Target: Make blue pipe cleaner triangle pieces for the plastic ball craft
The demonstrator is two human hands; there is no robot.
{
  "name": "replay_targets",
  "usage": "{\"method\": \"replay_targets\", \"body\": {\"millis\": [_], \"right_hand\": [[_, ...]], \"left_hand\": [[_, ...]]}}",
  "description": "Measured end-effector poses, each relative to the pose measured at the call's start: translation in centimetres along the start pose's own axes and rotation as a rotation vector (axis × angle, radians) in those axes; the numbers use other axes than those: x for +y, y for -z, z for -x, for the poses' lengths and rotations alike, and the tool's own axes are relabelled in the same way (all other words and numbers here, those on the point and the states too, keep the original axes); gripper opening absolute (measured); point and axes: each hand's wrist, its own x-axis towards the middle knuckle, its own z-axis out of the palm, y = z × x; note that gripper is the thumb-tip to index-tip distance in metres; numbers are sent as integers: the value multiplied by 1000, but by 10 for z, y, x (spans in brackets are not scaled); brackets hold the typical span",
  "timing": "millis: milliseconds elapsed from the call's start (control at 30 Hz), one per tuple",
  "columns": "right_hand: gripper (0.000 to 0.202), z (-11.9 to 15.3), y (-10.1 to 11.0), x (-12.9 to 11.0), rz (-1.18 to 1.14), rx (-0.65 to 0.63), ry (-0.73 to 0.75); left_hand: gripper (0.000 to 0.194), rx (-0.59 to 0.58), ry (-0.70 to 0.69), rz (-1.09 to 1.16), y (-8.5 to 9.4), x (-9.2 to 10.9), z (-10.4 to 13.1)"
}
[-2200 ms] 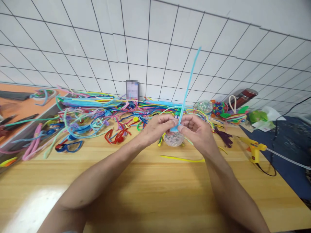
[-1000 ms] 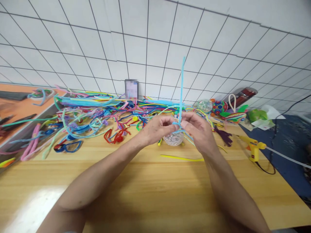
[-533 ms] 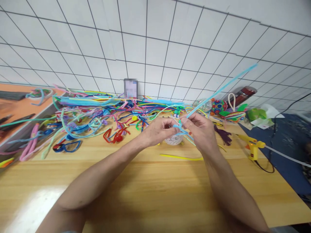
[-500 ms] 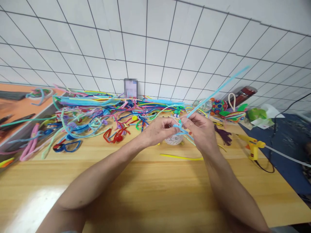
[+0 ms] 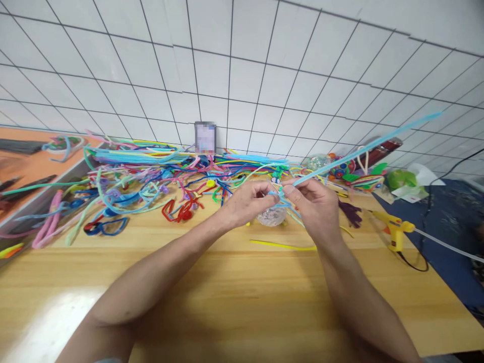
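Note:
Between thumb and fingers, my right hand [image 5: 315,204] pinches a light blue pipe cleaner [image 5: 363,149], whose long free end slants up to the right. My left hand [image 5: 247,201] is closed on the bent and twisted part of the light blue pipe cleaner work, just left of my right fingertips. Fingers hide much of the twisted part. Below both hands, on the table, a clear textured round container [image 5: 271,217] shows partly. A yellow pipe cleaner [image 5: 282,245] lies flat nearer to me.
A heap of coloured pipe cleaners [image 5: 151,176] runs along the tiled wall, with a phone-like device [image 5: 205,138] standing there. On the right lie a yellow glue gun [image 5: 395,229] with its cable, a purple bundle [image 5: 350,213] and a dark red cylinder [image 5: 383,151].
The free end of the light blue pipe cleaner has swung down and to the right, at a lower slant now. My right hand has turned slightly; my left stays nearly in place.

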Motion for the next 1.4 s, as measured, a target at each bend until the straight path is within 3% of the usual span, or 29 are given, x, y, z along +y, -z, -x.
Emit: {"method": "replay_targets", "body": {"millis": [300, 533, 633, 1033, 1400], "right_hand": [[8, 4, -1, 2, 173, 44, 169], [17, 3, -6, 4, 350, 74, 602], [24, 4, -7, 9, 437, 94, 718], [48, 6, -5, 19, 465, 117, 815], [41, 7, -5, 16, 473, 129, 810]], "left_hand": [[22, 113, -58, -7, -1, -3, -1], [26, 199, -74, 93, 1, -1, -2], [27, 212, -84, 183, 4, 3, -3], [38, 88, -92, 374, 12, 8, -1], [41, 29, -117, 415, 17, 5, -3]]}}
